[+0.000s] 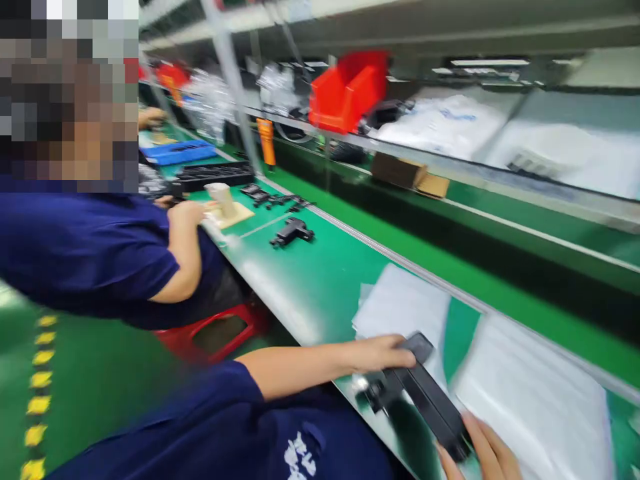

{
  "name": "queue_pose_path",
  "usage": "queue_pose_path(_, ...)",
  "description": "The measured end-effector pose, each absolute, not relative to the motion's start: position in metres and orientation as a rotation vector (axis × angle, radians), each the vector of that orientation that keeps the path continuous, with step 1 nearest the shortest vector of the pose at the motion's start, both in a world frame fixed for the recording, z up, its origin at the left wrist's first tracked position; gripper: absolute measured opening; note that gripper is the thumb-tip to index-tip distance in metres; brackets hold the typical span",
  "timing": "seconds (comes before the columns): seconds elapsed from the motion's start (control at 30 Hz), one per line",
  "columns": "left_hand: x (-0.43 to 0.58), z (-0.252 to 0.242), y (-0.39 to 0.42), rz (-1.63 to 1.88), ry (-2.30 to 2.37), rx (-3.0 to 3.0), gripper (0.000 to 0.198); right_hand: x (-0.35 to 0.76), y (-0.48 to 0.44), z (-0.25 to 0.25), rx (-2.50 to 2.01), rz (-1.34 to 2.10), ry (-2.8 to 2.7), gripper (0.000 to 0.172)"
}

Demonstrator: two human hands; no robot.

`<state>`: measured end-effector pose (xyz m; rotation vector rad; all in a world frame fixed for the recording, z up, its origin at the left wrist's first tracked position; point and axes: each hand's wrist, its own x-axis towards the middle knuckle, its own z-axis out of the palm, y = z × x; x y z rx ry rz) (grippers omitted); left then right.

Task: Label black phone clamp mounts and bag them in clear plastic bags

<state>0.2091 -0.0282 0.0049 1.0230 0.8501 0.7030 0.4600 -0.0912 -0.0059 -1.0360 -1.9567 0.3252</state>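
Observation:
My left hand (383, 353) is closed around one end of a black plastic device (433, 397) with a long rectangular body and a smaller part jutting toward me. At the near end of the same device, the thumb and fingers of my right hand (483, 447) grip its edges. The device is tilted above the green bench; I cannot make out its exact kind. A stack of white sheets or bags (405, 303) lies just beyond my left hand. Another pile of white bags (530, 393) is beside my right hand.
A similar black device (293, 231) lies farther left on the bench (330, 260), near several small black parts (273, 197). A co-worker (90, 247) sits at left by a red stool (215, 333). Above the bench, a shelf carries red bins (350, 93) and white bags (445, 120).

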Motion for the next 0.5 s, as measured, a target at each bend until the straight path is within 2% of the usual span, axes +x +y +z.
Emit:
queue_pose_path(0.07, 0.208, 0.01, -0.037, 0.814, 0.979, 1.208, 0.061, 0.462, -0.112, -0.012, -1.282, 0.407, -1.807, 0.053)
queue_pose_path(0.17, 0.198, 0.014, -0.042, 0.84, 1.035, 1.52, 0.062, 0.452, -0.117, -0.015, -1.432, 1.138, -1.221, 0.056)
queue_pose_path(0.27, 0.187, 0.015, -0.045, 0.749, 1.11, 1.734, 0.067, 0.44, -0.105, -0.017, -1.335, 1.466, -0.824, 0.053)
queue_pose_path(0.4, 0.185, 0.013, -0.05, 0.763, 1.154, 1.697, 0.071, 0.433, -0.1, -0.015, -1.281, 1.45, -0.858, 0.046)
queue_pose_path(0.5, 0.192, 0.009, -0.046, 0.872, 1.123, 1.431, 0.065, 0.437, -0.104, -0.011, -1.366, 1.037, -1.27, 0.035)
